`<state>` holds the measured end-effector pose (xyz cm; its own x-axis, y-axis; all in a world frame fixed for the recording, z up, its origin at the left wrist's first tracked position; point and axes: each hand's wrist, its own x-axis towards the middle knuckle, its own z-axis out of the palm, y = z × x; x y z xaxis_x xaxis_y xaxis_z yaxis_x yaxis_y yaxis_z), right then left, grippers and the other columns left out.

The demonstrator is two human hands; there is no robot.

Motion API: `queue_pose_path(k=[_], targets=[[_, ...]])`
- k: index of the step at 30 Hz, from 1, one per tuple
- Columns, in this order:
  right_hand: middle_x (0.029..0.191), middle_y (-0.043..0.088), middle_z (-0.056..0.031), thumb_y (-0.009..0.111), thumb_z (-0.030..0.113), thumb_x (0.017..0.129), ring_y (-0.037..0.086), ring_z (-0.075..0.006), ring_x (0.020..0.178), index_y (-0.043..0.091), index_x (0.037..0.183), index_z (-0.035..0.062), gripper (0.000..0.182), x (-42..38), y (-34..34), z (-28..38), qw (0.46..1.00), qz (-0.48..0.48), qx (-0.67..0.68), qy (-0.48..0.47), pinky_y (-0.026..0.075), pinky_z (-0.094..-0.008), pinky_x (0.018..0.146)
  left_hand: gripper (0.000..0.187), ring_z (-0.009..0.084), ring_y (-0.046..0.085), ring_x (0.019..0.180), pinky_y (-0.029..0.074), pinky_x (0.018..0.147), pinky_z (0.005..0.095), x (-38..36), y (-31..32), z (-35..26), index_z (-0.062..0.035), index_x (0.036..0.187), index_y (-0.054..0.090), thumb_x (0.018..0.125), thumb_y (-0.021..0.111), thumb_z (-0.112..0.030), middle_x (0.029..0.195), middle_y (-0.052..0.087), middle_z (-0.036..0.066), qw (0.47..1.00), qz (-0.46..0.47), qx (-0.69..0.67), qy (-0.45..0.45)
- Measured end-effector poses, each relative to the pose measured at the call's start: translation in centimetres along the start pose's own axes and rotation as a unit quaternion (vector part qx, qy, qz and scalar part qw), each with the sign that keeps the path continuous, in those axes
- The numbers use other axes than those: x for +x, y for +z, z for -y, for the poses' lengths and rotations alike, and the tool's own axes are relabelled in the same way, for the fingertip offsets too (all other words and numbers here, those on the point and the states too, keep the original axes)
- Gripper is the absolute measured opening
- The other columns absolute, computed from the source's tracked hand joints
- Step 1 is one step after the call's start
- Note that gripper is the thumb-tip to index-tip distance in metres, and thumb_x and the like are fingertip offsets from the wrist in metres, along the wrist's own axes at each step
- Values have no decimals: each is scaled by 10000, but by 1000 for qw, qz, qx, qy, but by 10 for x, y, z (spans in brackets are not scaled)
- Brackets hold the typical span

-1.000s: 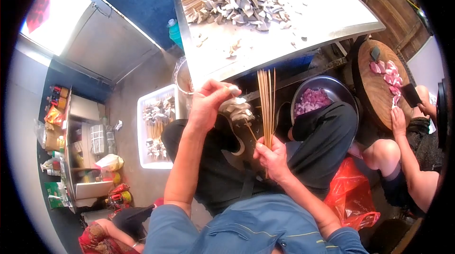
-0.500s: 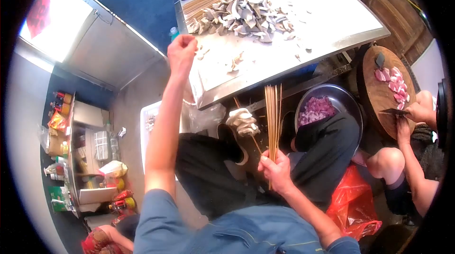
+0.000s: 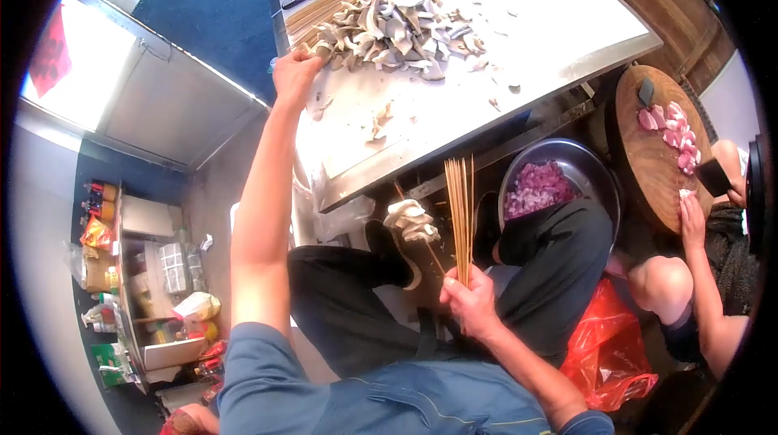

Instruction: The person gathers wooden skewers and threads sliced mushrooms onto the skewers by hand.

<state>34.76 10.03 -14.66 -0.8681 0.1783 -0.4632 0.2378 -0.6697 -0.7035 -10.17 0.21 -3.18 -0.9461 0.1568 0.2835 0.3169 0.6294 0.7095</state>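
Note:
My right hand (image 3: 472, 302) is wrapped around a bundle of bamboo skewers (image 3: 459, 212) pointing upward. One skewer leans apart to the left from that hand, with folded pale mushroom pieces (image 3: 412, 220) threaded on it. My left hand (image 3: 297, 77) is stretched out over the table's left side, fingers bent together at the near-left edge of a heap of grey-white mushroom pieces (image 3: 397, 34). Its fingertips reach the outermost pieces; whether one is pinched between them is hidden. A few loose scraps (image 3: 381, 120) lie nearer the table's front edge.
More skewers (image 3: 356, 5) lie behind the heap on the white table (image 3: 559, 38). A metal bowl (image 3: 600, 167) of chopped purple onion stands by my right leg. Another person's hand (image 3: 691, 220) works at a round chopping board (image 3: 640, 151) with a cleaver (image 3: 713, 177). A red plastic bag (image 3: 608, 346) lies below.
My left hand has moved forward to the mushroom heap's edge. My right hand still holds the skewers. The other person's cleaver has lifted and turned. The view has shifted slightly.

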Motion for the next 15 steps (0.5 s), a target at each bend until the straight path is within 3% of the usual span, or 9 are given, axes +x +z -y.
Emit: queue_pose_path(k=[4, 6, 7, 11, 15], targets=[[659, 581, -53, 596, 126, 886, 374, -41, 425, 521, 932, 55, 114, -4, 3, -2, 1000, 9, -1, -2, 279, -174, 386, 139, 140, 576, 579, 443, 523, 282, -34, -16, -11, -2, 749, 627, 685, 681, -113, 673, 617, 75, 987, 43, -149, -41], [661, 583, -55, 590, 130, 890, 378, -41, 425, 518, 940, 55, 115, -6, 5, -2, 1000, 14, -21, -8, 282, -175, 385, 245, 114, 532, 558, 419, 502, 222, -55, -20, -18, -8, 974, 550, 752, 651, -39, 777, 650, 99, 952, 102, -283, -62], [661, 583, -55, 590, 130, 890, 378, -41, 425, 518, 940, 55, 115, -8, 7, -2, 1000, 15, -23, -10, 282, -175, 385, 417, 147, 591, 615, 488, 548, 252, -67, -24, -25, -18, 1171, 468, 777, 602, 3, 852, 653, 128, 938, 131, -311, -82], [656, 582, -36, 585, 139, 890, 393, -37, 440, 530, 931, 57, 108, -15, 12, 3, 999, 25, -20, -22, 292, -179, 395, 535, 238, 667, 760, 563, 675, 326, -117, -31, -41, -78, 1314, 414, 807, 522, 53, 966, 635, 157, 878, 194, -429, -92], [654, 581, -20, 583, 148, 888, 400, -32, 452, 540, 917, 55, 107, -22, 15, 5, 999, 20, -23, -43, 296, -183, 400, 503, 270, 674, 832, 568, 727, 342, -156, -40, -47, -75, 1295, 427, 825, 506, 87, 953, 637, 145, 832, 247, -484, -114]])
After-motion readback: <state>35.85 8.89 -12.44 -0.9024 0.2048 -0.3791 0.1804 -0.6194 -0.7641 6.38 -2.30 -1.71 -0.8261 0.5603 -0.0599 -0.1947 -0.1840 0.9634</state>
